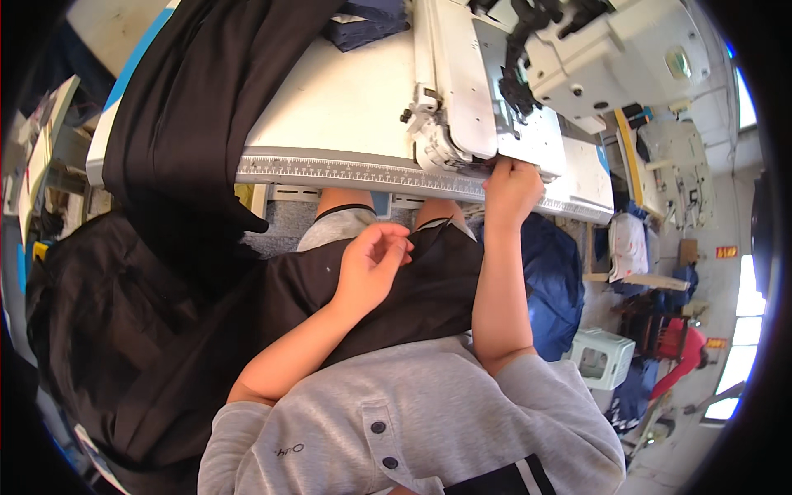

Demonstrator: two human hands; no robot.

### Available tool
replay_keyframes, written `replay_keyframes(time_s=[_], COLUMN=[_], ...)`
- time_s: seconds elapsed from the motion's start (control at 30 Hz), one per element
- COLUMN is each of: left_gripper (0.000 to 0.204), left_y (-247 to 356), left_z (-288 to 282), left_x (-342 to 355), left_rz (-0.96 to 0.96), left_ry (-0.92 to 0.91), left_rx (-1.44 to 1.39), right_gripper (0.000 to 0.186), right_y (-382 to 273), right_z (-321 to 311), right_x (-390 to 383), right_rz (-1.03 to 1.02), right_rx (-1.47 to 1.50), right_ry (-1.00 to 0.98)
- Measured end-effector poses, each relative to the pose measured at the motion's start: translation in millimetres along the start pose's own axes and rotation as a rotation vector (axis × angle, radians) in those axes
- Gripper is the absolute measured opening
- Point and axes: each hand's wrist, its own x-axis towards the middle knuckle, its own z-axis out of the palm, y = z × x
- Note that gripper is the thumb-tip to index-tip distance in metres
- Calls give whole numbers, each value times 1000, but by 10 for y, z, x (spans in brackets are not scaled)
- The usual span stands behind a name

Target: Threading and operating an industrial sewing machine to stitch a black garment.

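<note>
My left hand (375,264) is raised over the black cloth (429,293) on my lap, fingers loosely curled and apart, holding nothing visible. My right hand (511,194) is closed at the front edge of the white sewing machine's bed (454,91), just below the machine head (619,54); what its fingertips grip is hidden. A metal ruler strip (322,171) runs along the table's front edge (330,99). A long black fabric (190,99) drapes over the left part of the table.
Dark blue fabric pieces (363,25) lie at the back, and blue fabric (544,272) hangs beside my right leg. A white plastic crate (598,359) is at right. A person in red (681,363) is farther right, near other work tables (668,165).
</note>
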Motion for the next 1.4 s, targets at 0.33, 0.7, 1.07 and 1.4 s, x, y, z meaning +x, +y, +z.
replay_keyframes(time_s=[0.33,0.7,1.07,1.4], left_gripper=[18,35,23,27], left_y=[-441,-507,521,1672], left_z=[69,269,2662,513], left_x=[13,415,598,643], left_rz=[52,121,421,-124], left_ry=[-221,-398,-951,-378], left_rx=[814,1063,213,631], right_gripper=[10,32,37,21], right_y=[224,1323,2984,605], right_z=[-828,-664,-3000,-1032], right_x=[-424,-58,1555,66], right_rz=[-277,329,126,-700], right_rx=[388,510,1583,611], right_ry=[-39,-1350,-174,-382])
